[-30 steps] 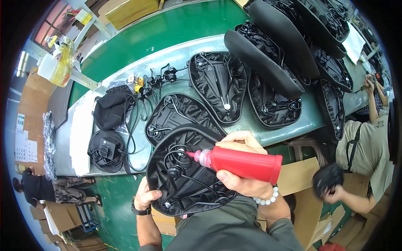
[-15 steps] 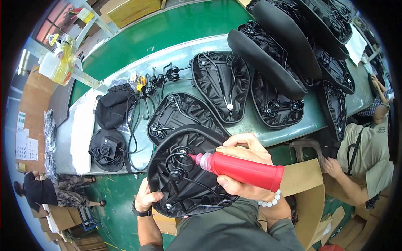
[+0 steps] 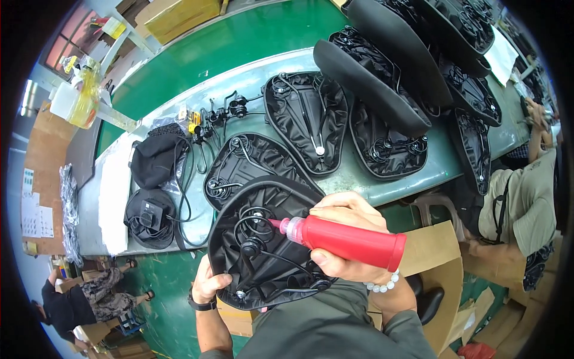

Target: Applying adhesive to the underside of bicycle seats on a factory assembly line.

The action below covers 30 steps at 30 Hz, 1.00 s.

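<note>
A black bicycle saddle (image 3: 224,215) is tipped underside up in front of me, showing its rails and coil springs. My left hand (image 3: 210,282) grips its lower left edge, the thumb over the rim. My right hand (image 3: 353,210) is wrapped round a red squeeze bottle (image 3: 359,245) with a clear collar and a pink-red nozzle. That nozzle points left, its tip at or very near a coil spring (image 3: 254,230); contact cannot be made out. Just beyond, another upturned saddle (image 3: 263,158) lies on the metal table (image 3: 197,96), partly hidden by the held one.
More saddles (image 3: 308,119) lie and pile up (image 3: 373,90) at the back right. Black metal clamps (image 3: 238,107), a black cap (image 3: 156,161) and a small corded fan (image 3: 149,218) sit left. An open carton (image 3: 433,257) stands at my right, near a seated co-worker (image 3: 520,197).
The scene has shifted slightly left in my view. My hands, the bottle and the held saddle keep nearly the same pose. The people at far left and right have changed posture.
</note>
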Each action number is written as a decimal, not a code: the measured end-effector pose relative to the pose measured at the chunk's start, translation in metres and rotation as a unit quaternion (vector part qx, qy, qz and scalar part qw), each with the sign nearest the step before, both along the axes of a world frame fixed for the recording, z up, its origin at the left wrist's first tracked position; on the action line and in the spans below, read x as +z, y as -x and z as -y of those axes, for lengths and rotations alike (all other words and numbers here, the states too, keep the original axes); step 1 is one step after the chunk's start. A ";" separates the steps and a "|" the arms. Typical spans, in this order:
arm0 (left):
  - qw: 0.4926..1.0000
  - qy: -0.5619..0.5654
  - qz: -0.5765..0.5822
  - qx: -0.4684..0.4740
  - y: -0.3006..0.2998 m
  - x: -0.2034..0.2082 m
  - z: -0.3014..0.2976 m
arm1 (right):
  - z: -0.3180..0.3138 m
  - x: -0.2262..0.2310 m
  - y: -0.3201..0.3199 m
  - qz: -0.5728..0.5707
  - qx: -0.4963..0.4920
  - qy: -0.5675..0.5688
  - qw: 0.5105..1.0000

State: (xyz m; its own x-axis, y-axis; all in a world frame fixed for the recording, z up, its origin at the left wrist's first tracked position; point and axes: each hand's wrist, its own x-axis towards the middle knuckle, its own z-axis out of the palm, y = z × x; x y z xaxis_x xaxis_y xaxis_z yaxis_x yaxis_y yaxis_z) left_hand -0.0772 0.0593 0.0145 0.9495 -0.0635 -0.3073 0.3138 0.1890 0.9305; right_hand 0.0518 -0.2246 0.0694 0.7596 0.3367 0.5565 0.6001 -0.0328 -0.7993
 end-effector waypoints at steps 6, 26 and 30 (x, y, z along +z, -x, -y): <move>1.000 -0.012 -0.002 -0.017 0.002 0.000 -0.003 | 0.002 0.001 -0.001 0.032 -0.001 0.019 0.999; 0.997 0.019 0.007 0.070 0.016 -0.022 -0.016 | 0.037 -0.011 0.021 -0.199 -0.009 -0.108 0.974; 0.994 -0.053 -0.009 0.095 0.008 -0.011 -0.006 | 0.042 -0.010 0.024 -0.250 -0.008 -0.102 0.963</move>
